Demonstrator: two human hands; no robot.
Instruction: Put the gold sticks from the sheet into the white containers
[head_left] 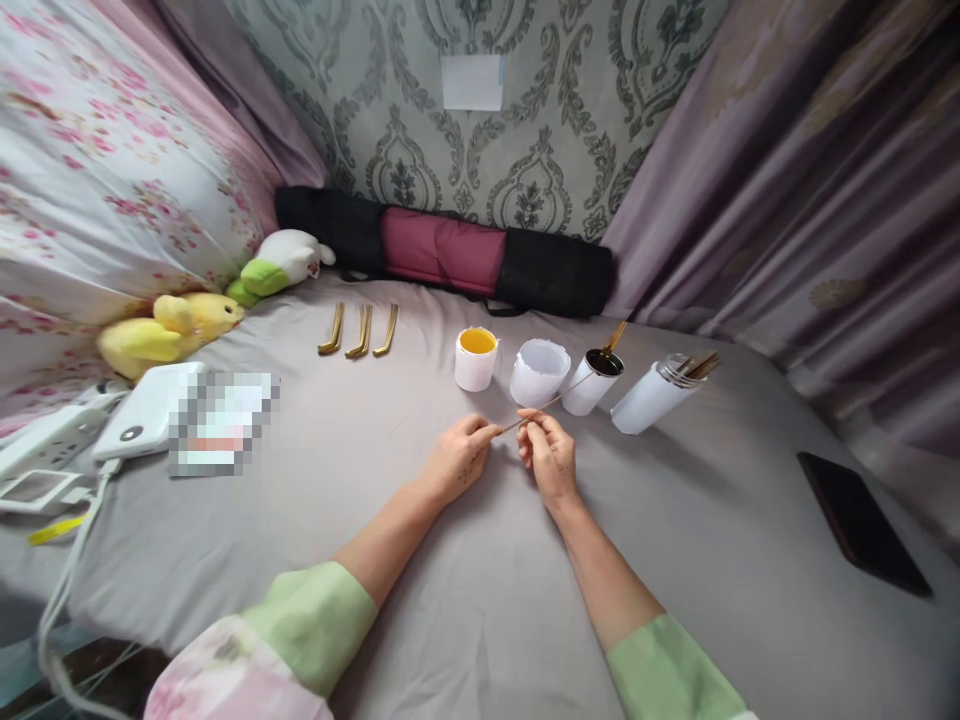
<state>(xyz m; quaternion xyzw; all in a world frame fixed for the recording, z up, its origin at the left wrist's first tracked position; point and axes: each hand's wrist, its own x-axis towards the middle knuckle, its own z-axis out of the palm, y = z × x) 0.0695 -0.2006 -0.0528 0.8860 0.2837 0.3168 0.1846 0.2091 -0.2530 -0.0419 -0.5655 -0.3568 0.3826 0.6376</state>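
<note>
Both hands pinch one thin gold straw (559, 398) low over a grey bed sheet (390, 480). My left hand (456, 458) grips its near end. My right hand (549, 455) holds it a little further along. The straw's far end points towards a tilted white cup with a dark inside (592, 381), which holds another gold stick. Left of that cup stand a white cup (538, 372) and a white cup with a yellow inside (476, 358). A fourth white cup (654, 393) lies tilted at the right with several sticks in it.
Three bent gold straws (361, 330) lie side by side further back on the sheet. A black and maroon rolled bag (450, 250) lies against the wall. Plush toys (172, 325), a power bank (142, 410) and cables are at the left. A dark phone (862, 520) lies at the right.
</note>
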